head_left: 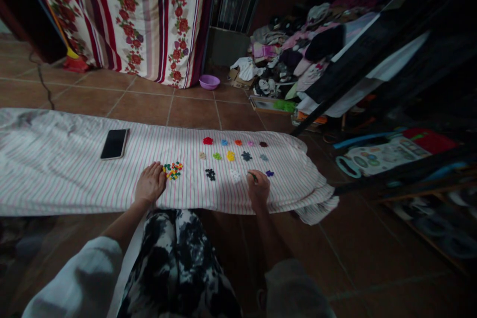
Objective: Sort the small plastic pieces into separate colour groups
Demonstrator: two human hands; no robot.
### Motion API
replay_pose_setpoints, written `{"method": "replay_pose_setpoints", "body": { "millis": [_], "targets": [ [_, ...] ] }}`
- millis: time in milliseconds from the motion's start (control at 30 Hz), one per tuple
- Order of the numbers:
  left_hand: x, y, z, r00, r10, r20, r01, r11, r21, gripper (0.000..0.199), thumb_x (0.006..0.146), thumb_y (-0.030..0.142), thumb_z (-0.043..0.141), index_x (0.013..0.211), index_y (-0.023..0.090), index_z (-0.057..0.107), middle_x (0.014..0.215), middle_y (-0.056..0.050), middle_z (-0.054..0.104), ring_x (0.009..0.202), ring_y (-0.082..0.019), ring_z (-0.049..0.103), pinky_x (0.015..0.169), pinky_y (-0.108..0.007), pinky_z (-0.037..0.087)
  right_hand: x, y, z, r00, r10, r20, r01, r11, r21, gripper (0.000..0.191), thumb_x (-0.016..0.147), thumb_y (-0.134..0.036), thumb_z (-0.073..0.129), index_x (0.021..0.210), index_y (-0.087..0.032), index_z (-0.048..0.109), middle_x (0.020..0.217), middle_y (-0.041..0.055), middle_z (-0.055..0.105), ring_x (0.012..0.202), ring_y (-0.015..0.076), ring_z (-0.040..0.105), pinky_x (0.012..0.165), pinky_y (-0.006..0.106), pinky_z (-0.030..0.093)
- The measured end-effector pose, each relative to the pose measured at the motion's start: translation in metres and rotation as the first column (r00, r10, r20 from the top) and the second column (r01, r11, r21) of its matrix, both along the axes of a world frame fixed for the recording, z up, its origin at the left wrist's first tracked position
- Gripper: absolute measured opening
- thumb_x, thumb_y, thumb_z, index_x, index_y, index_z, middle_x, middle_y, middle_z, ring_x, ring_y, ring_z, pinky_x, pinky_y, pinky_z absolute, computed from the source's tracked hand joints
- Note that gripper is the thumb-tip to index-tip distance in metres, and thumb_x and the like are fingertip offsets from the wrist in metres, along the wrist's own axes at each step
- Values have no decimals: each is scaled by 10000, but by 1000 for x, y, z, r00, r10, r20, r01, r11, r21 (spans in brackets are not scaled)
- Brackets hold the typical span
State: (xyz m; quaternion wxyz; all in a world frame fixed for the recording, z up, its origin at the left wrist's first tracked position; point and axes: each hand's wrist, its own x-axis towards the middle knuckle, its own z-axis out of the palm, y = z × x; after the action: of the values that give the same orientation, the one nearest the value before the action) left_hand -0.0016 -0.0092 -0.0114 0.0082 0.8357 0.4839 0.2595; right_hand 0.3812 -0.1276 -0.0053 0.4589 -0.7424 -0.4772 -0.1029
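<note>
My left hand lies flat on the striped cloth, its fingertips at the edge of a pile of mixed red, yellow, green and orange beads. My right hand is closed in a pinch on a small dark green bead, whose exact shape is too small to make out. It is between the white beads and the dark blue beads. Farther left sit black beads. Beyond them are single-colour heaps, among them yellow beads, dark grey beads and red beads.
A striped cloth covers the long low surface, with a phone at its left. On the tiled floor beyond stand a purple basin and a heap of clothes. A dark metal post slants at the right.
</note>
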Motion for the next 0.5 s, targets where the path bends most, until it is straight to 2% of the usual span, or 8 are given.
{"method": "replay_pose_setpoints", "body": {
  "millis": [133,500],
  "targets": [
    [0,1,-3,1000,4,-1,-4,1000,7,423,941,327,275,1120,115,594,1241,-188,624,1281,-287,492,1090,-484,374,22,0,-7,996,-65,66,67,997,-24,303,871,-342,415,802,-192,669,923,109,712,946,238,634,941,434,444],
    [1,-1,3,1000,13,17,-13,1000,-1,402,941,331,305,1135,153,609,1253,-148,633,1280,-280,501,1078,-487,400,44,5,-18,995,-5,103,16,995,-100,302,784,-282,410,761,-177,692,838,106,731,805,219,657,833,372,497]
  ]
}}
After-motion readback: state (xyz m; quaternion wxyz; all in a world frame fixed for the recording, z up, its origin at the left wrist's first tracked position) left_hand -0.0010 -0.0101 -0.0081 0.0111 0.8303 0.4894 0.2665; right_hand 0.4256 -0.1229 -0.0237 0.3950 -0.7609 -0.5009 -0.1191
